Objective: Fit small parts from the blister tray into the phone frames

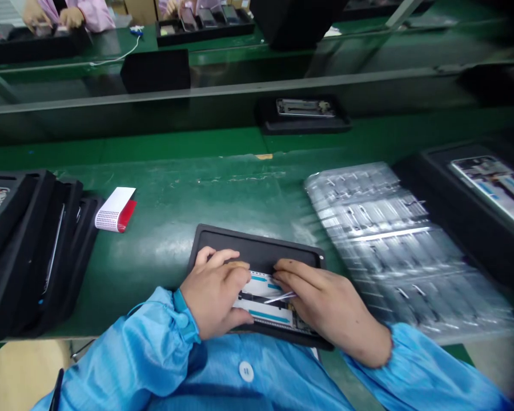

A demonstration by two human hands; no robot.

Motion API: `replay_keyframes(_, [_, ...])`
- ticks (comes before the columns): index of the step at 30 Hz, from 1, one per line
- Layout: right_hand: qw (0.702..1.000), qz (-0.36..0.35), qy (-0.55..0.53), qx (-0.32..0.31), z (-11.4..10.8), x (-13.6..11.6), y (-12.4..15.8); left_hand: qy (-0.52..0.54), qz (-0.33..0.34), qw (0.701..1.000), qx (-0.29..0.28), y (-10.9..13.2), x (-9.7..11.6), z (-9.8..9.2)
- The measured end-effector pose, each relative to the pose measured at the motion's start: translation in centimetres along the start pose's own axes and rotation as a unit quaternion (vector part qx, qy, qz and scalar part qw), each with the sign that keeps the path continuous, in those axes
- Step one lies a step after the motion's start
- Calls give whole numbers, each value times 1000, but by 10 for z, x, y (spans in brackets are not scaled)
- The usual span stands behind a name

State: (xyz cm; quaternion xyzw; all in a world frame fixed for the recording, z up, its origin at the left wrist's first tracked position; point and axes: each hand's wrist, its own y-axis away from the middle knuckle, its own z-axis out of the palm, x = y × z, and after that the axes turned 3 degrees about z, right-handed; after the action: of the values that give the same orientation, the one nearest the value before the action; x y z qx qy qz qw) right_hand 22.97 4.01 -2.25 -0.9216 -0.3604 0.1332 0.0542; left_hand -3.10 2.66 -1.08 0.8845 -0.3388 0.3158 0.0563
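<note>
A black foam tray [257,246] lies in front of me on the green bench, with an open phone frame [263,311] in its near half. White panels and blue strips show inside the frame. My left hand [216,294] grips the frame's left end, thumb at the near edge and fingers at the far edge. At the other end is my right hand [329,302], closed around a thin pale metal tool, apparently tweezers [279,298]. Its tip points left over the middle of the frame. The right fingertips cover part of the frame's far edge.
Stacked black trays [29,245] with phone parts stand left, beside a folded white-and-red label strip [115,210]. Right are a clear plastic blister tray [381,234] with small parts and another phone tray [492,182]. A further tray [304,123] sits behind; co-workers' hands [60,20] show beyond.
</note>
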Motion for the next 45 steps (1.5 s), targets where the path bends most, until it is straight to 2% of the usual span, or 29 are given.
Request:
replay_keyframes(5, [993,57,-90,-53,-6,2,-7,5,0,1000,-1,0,0,0])
replay_keyframes(12, [963,89,-232,-105,-22,10,-32,12,-4,1000,-2,-1,0,0])
replay_keyframes(21, [963,103,-230,-93,-23,6,-41,11,-5,1000,-2,0,-1,2])
replay_keyframes(26, [954,111,-234,-151,-27,10,-50,6,-9,1000,-6,0,-1,3])
replay_keyframes(29, [963,119,-207,-122,-25,8,-49,4,-10,1000,-6,0,-1,3])
replay_keyframes(32, [974,86,-194,-76,-21,6,-40,7,-15,1000,-6,0,-1,2])
replay_keyframes(37, [986,83,-128,61,-21,3,-10,14,-10,1000,-6,0,-2,1])
replay_keyframes(39, [994,62,-69,63,-19,0,2,13,-10,1000,-5,1,-3,1])
replay_keyframes(41, [999,31,-19,37,-15,-4,12,13,-13,1000,-4,1,-3,2])
replay_keyframes(45, [999,13,40,10,-7,-8,18,14,-20,1000,-6,1,-4,3])
